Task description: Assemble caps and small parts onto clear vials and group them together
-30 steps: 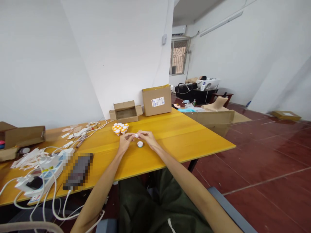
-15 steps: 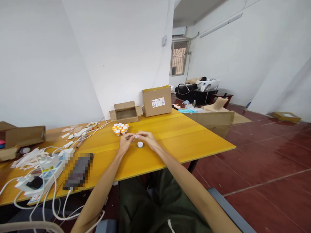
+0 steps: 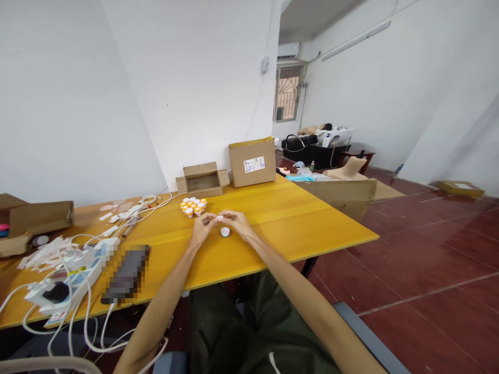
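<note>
A small white piece (image 3: 220, 218), too small to name, is pinched between the fingertips of both hands just above the table. My left hand (image 3: 202, 229) grips it from the left, and my right hand (image 3: 236, 222) from the right. Just below and between the hands stands a small round white container (image 3: 225, 232), with something pale inside; neither hand touches it. Behind my left hand, several small items with white round tops and orange bands (image 3: 194, 205) are clustered on the yellow wooden table (image 3: 307, 223).
An open cardboard box (image 3: 202, 182) and a closed, labelled carton (image 3: 252, 162) stand at the back by the wall. On the left lie a power strip (image 3: 91, 275) with tangled white cables, a blurred dark device (image 3: 127, 274) and another open box (image 3: 41, 217). The table's right edge drops to red floor.
Both hands stay in nearly the same place. The small white piece shows slightly more between the fingertips, its angle a little different. The round container has not moved.
</note>
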`<control>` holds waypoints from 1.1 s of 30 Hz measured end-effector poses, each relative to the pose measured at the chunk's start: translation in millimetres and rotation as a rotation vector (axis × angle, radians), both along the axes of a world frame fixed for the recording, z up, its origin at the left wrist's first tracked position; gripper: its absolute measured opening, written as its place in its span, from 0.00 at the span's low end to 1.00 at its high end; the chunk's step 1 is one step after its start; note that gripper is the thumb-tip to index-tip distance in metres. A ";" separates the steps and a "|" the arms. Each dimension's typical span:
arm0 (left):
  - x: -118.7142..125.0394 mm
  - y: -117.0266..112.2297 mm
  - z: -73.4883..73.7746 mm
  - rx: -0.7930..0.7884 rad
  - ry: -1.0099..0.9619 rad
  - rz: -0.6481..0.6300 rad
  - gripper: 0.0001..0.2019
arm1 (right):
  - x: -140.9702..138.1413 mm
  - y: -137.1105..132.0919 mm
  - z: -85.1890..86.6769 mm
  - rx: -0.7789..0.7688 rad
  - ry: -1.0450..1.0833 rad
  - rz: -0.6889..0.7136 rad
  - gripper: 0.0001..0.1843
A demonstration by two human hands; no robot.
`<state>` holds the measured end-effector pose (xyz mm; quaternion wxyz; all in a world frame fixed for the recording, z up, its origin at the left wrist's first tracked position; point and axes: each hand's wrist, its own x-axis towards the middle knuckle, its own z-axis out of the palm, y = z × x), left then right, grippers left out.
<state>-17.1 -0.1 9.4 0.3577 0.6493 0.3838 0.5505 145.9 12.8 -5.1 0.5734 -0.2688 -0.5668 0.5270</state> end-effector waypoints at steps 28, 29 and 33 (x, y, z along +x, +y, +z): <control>1.6 0.2 -3.0 -0.077 -0.074 -0.011 0.11 | -5.5 -0.7 -6.9 0.221 -0.202 -0.170 0.07; 1.8 -0.1 -2.7 -0.076 -0.072 -0.009 0.11 | -5.9 -1.6 -6.4 0.220 -0.197 -0.172 0.07; 2.8 0.0 -1.7 -0.079 -0.065 -0.006 0.11 | -7.4 -4.1 -4.9 0.193 -0.162 -0.168 0.05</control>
